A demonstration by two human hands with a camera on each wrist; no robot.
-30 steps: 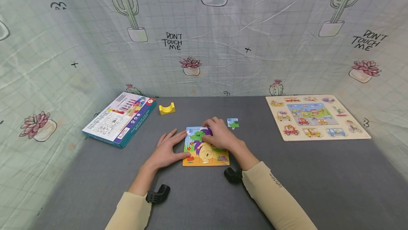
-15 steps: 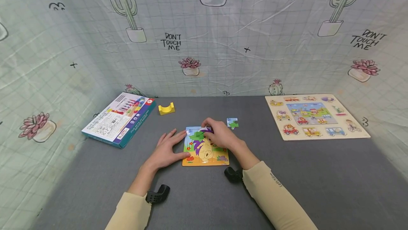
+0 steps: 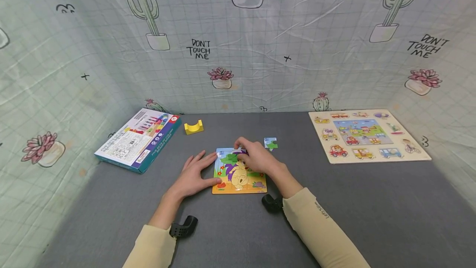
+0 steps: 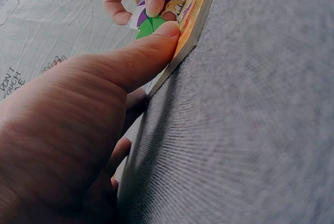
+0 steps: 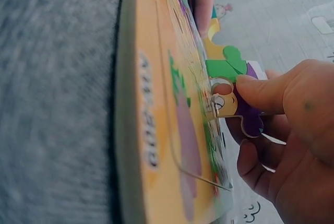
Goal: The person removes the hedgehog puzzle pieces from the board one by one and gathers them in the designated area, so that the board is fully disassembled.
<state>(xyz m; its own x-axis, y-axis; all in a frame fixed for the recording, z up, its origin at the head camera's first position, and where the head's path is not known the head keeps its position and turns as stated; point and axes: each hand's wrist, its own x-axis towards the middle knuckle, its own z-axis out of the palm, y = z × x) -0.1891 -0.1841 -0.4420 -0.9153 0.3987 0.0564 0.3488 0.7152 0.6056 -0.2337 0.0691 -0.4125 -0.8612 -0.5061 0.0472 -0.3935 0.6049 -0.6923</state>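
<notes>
In the head view a jigsaw puzzle board (image 3: 244,186) lies on the table, picturing a purple-spined hedgehog on an orange and green ground. My left hand (image 3: 190,179) spreads along its left side, thumb resting on the lower left rim and forefinger at the upper left. Over the board's upper part, my right hand (image 3: 258,157) pinches a puzzle piece (image 5: 228,105) between thumb and fingers. Green, purple and yellow with a printed eye, that piece stands tilted up from the board in the right wrist view. Another puzzle piece (image 3: 270,142), blue and green, lies beyond the board's upper right corner.
A flat box (image 3: 139,138) lies at the back left, with a yellow arched block (image 3: 193,127) beside it. At the back right rests a wooden board with vehicle pictures (image 3: 323,152). A cloth printed with cacti (image 3: 256,53) walls the table's back and sides.
My right hand has drawn slightly back and its fingers have bent more over the hedgehog's head. The left hand keeps its place on the board.
</notes>
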